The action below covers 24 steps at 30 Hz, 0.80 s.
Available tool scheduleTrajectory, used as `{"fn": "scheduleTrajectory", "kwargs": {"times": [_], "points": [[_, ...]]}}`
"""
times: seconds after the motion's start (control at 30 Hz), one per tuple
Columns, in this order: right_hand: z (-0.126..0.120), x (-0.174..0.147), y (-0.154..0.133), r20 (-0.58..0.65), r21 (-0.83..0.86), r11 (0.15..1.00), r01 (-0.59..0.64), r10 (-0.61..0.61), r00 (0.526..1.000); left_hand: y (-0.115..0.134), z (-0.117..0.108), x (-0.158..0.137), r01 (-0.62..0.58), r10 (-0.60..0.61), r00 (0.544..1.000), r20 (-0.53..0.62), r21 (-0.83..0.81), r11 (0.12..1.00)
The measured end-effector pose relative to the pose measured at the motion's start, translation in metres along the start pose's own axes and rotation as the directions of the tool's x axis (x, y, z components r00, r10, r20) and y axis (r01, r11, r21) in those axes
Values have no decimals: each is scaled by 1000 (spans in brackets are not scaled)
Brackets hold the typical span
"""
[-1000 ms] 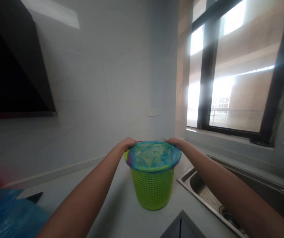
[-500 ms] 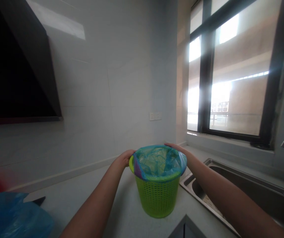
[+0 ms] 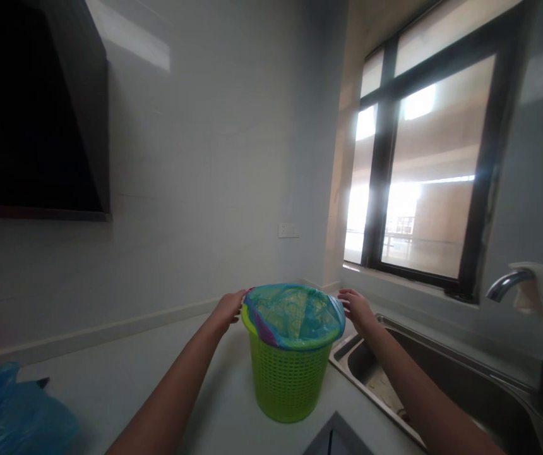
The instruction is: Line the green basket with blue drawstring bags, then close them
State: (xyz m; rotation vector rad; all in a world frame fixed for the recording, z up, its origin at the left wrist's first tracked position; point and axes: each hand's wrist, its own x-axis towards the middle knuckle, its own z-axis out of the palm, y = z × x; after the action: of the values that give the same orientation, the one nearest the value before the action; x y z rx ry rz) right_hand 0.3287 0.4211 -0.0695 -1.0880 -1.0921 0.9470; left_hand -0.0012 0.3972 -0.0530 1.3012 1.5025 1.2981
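A green plastic wastebasket (image 3: 290,379) with a perforated wall stands upright on the counter. Inside it, a thin blue-green plastic bag (image 3: 295,313) is folded outward over the rim, with a purple patch at the front left. My left hand (image 3: 228,309) is at the left of the rim, its fingers closed on the bag's edge. Opposite it, my right hand (image 3: 357,308) has bent fingers pinching the bag's edge at the right rim. The fingertips of both hands are partly hidden by the rim.
Right of the basket is a steel sink (image 3: 389,379) with a curved faucet (image 3: 508,284) and a cloth (image 3: 539,294) behind it. A crumpled blue plastic bag (image 3: 20,411) lies at left. A grey flat object (image 3: 338,436) is at front. A wall socket (image 3: 288,230) is behind.
My right hand has shifted from the back right of the rim to its right side, with its fingers now showing. My left hand remains at the left rim. The view has turned slightly.
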Motion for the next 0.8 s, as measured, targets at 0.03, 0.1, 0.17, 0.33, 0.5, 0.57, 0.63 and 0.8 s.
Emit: {"fn": "scheduleTrajectory", "kwargs": {"times": [0.03,0.1,0.17,0.33,0.5,0.57,0.63,0.8], "points": [[-7,-4,-3,-36,-19,1000,13,-13,999,4,-4,-6,-48,55,994,-97,72,996],[-17,-14,-11,-69,-106,992,61,-68,995,14,-10,-21,-150,218,946,-239,274,950],[-19,-26,-17,-59,-313,938,147,-173,983,25,-13,-39,-181,388,890,-239,596,783],[-7,-56,-27,76,-712,651,263,-300,951,47,-11,-80,-95,255,965,-55,837,539],[-3,-65,-30,118,-691,679,247,-231,966,53,-4,-94,-20,175,983,-57,913,408],[-7,-62,-29,136,-623,753,214,-165,977,55,-1,-95,4,211,971,-111,894,449],[-12,-58,-27,144,-556,812,177,-116,983,55,2,-94,10,254,955,-153,872,489],[-18,-53,-26,122,-579,806,125,-66,990,48,4,-87,-100,282,959,-40,881,463]]}}
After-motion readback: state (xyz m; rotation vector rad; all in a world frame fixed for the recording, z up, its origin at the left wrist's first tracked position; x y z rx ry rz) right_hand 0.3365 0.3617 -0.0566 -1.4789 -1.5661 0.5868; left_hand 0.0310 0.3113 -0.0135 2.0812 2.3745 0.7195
